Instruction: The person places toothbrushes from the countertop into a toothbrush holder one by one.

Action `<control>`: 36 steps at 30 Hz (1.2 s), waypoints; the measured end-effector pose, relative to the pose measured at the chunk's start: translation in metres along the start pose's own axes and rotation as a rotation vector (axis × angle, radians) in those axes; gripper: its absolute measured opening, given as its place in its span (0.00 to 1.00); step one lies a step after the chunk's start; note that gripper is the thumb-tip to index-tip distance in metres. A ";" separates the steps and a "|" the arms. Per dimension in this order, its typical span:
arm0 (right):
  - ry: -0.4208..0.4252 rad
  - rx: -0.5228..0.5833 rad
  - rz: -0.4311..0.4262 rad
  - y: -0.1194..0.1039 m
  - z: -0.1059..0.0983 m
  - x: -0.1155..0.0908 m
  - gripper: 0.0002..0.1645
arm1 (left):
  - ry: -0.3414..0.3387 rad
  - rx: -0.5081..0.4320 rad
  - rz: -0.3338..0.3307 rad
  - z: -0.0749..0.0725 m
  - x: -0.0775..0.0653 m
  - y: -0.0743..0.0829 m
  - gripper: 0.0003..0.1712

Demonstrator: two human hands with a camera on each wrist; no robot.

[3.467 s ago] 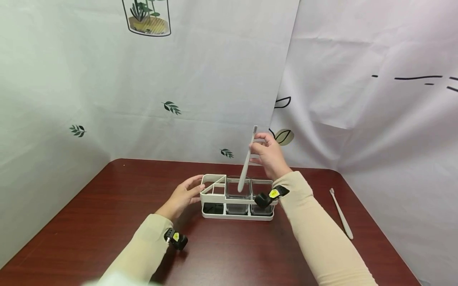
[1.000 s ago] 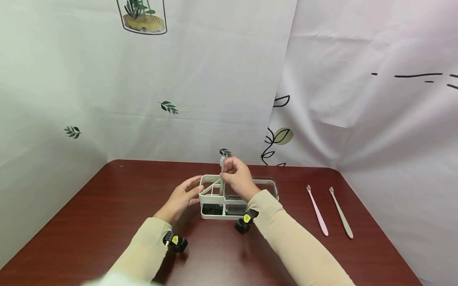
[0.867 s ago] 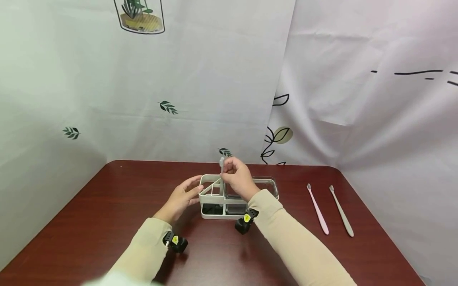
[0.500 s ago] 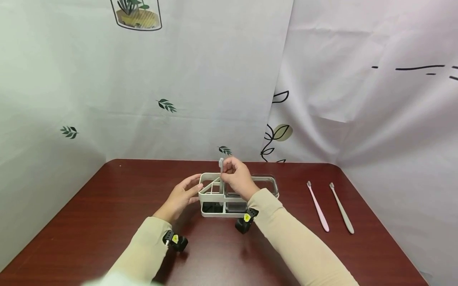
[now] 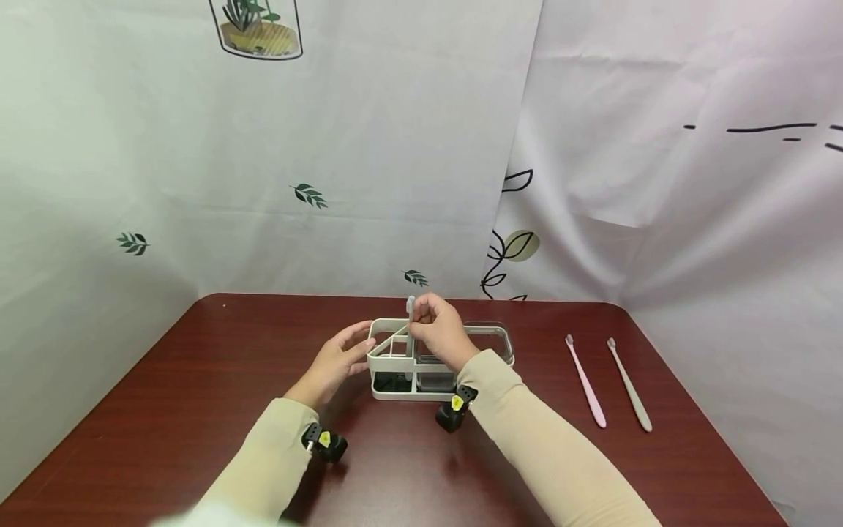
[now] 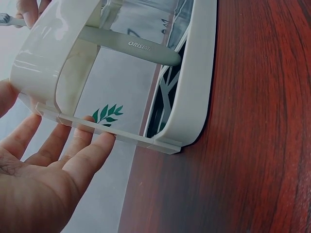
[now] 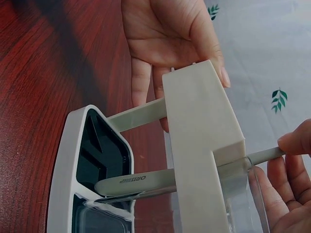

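In the head view, a cream-coloured toothbrush holder [image 5: 395,364] with an upper frame and a base stands on the table. My left hand [image 5: 334,362] holds its left end, thumb on the near side and fingers on the far side. My right hand [image 5: 440,329] pinches a grey-green toothbrush [image 5: 410,306] just below its bristle head. The brush stands upright, bristles up, through the frame beside a clear cup. In the right wrist view, the toothbrush handle [image 7: 150,180] passes through the frame, and its rounded bottom end reaches the base's dark inset [image 7: 99,145].
To the right on the reddish-brown table [image 5: 217,395] lie a pink toothbrush [image 5: 585,384] and a pale grey toothbrush [image 5: 631,388], side by side. A second clear cup [image 5: 487,342] sits at the holder's right. A patterned white cloth [image 5: 369,132] hangs behind.
From above the cups, my right hand has carried the toothbrush left and lowered it into the holder; in the last second it barely moves. The pink toothbrush has come into sight from behind my sleeve.
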State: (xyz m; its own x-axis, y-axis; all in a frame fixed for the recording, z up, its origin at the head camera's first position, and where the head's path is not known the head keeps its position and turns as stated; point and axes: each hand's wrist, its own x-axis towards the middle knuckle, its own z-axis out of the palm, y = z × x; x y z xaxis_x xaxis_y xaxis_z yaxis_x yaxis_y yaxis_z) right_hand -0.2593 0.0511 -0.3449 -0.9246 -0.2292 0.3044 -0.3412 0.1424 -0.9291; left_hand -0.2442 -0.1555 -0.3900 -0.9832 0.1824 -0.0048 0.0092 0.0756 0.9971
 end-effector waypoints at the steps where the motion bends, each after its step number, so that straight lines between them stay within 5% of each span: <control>1: 0.001 0.000 0.000 0.000 0.000 0.000 0.11 | 0.000 0.001 0.002 0.000 0.000 0.000 0.29; 19: 0.014 -0.026 0.045 -0.005 -0.003 0.001 0.13 | 0.006 0.007 0.013 -0.002 0.001 0.002 0.30; 36: 0.002 -0.282 0.005 -0.011 -0.039 -0.017 0.28 | 0.015 0.009 0.010 0.001 -0.002 -0.002 0.29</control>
State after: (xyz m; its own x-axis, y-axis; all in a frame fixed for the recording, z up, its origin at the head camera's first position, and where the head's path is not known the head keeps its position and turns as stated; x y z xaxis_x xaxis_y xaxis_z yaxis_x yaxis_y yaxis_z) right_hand -0.2465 0.0908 -0.3322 -0.9265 -0.2257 0.3011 -0.3704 0.4062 -0.8353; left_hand -0.2423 -0.1551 -0.3918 -0.9857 0.1683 0.0066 0.0207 0.0825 0.9964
